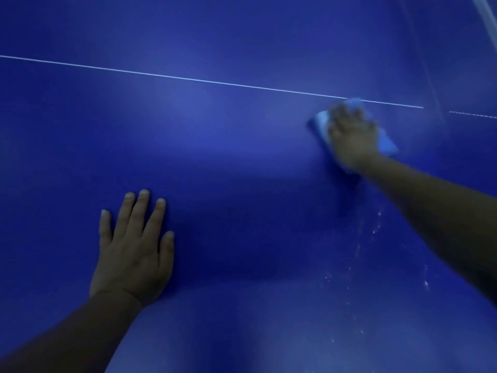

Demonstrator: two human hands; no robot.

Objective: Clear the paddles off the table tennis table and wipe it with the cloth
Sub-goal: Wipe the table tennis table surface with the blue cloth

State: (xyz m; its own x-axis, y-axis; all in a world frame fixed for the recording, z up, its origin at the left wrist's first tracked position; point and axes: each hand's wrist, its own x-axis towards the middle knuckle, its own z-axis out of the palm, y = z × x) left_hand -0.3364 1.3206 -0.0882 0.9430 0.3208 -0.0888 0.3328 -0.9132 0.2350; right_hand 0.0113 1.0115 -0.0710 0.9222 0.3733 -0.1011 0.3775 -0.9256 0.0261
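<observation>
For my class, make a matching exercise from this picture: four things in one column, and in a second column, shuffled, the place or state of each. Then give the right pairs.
Things
1. left hand
2. right hand
3. cloth
4. white line

Places or states
A. runs across the blue table, its right part passing under the cloth's far edge
B. lies flat, fingers spread, on bare table
C. lies on the table beneath a hand
D. presses down on the cloth, blurred

Pairs: 1-B, 2-D, 3-C, 4-A
</observation>
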